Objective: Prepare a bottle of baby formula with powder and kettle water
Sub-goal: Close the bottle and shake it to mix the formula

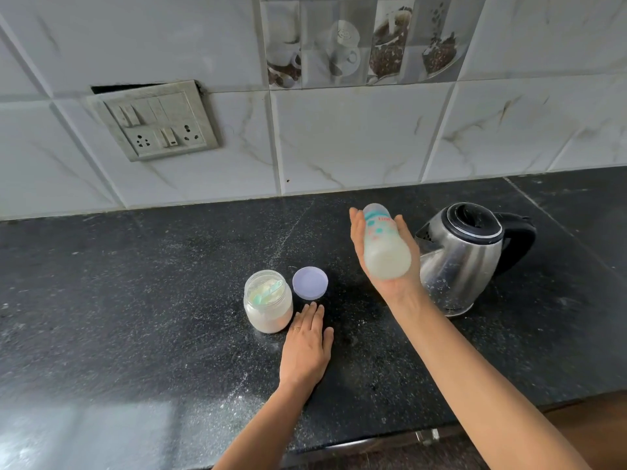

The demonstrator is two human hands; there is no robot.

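My right hand [390, 283] holds a clear baby bottle [385, 244] with teal and pink print, raised above the counter and tilted away from me, with milky white liquid at its near end. A steel electric kettle [464, 262] with a black lid and handle stands just to the right of that hand. My left hand [307, 347] lies flat on the black counter, fingers together, palm down. Just left of its fingertips stands an open jar of white powder [268, 301] with a teal scoop inside. The jar's lilac lid [310, 282] lies beside it.
The black speckled counter [135, 300] is dusted with spilled powder near the jar and front edge. A tiled wall runs along the back, with a switch and socket plate [156, 122] at upper left. The counter's front edge [373, 439] is near me.
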